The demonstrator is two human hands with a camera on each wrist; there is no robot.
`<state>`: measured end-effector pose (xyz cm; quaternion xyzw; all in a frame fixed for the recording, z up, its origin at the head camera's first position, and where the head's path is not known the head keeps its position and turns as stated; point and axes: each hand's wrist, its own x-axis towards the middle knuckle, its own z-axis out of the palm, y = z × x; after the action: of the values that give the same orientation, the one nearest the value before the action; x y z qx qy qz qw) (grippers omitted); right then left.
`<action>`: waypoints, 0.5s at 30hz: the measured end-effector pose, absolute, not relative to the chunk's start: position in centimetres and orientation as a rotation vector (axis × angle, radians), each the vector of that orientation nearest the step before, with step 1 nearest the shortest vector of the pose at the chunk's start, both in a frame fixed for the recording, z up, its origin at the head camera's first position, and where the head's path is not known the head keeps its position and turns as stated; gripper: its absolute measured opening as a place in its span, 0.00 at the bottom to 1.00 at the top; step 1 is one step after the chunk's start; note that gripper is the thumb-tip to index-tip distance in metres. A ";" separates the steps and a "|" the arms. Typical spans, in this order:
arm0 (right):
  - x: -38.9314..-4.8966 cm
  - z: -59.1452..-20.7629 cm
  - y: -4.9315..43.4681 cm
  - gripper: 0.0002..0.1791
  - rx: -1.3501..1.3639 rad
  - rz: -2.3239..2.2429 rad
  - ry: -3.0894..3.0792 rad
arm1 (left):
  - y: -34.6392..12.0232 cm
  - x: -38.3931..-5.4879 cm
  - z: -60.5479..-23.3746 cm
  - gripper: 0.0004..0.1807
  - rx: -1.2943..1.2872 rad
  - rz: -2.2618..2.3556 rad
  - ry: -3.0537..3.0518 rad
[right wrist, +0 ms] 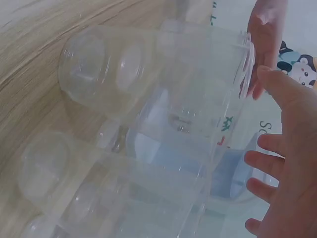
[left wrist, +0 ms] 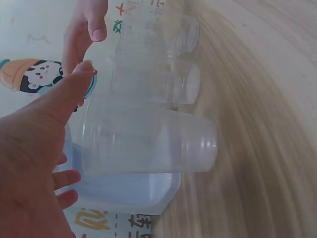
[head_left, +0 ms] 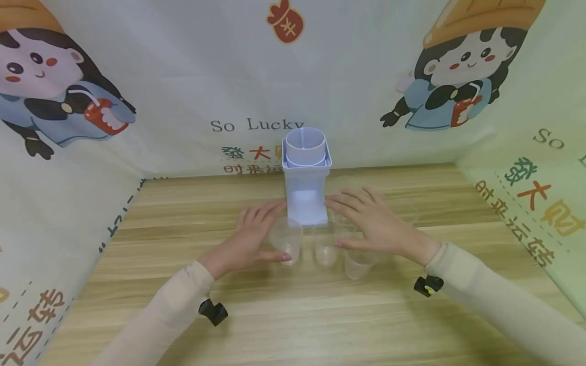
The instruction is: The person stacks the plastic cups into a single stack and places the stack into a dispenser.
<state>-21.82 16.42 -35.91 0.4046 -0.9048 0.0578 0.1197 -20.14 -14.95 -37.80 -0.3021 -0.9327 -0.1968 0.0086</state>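
Note:
A pale bluish-white plastic stand with a round collar on top stands upright near the back wall. Several clear plastic cups stand in front of it and to its right. My left hand has its fingers extended by the stand's left side, with the thumb in front of one clear cup. On the other side, my right hand spreads its fingers over more cups, fingertips near the stand's right edge. Another cup stands below that palm. Whether fingertips touch the stand or cups cannot be told.
A wood-grain tabletop lies under everything. Printed cloth walls with cartoon figures and lettering enclose the back and sides. Small black devices hang at both wrists. Further cups, partly hidden by the right hand, overlap one another.

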 end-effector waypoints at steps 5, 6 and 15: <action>-21.8 -35.9 15.8 0.44 1.225 0.224 -2.640 | -15.1 -20.4 -38.5 0.59 -0.906 -0.756 -2.867; -21.8 -35.9 15.7 0.44 1.232 0.230 -2.646 | -15.1 -20.4 -38.6 0.59 -0.897 -0.773 -2.857; -21.6 -36.1 15.2 0.43 1.237 0.213 -2.679 | -14.7 -20.2 -39.7 0.53 -0.874 -0.879 -2.772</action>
<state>-21.57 15.22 -36.10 0.4162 -0.9018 0.0717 0.0913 -20.24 -14.73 -39.70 -0.2873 -0.9117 -0.2890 0.0525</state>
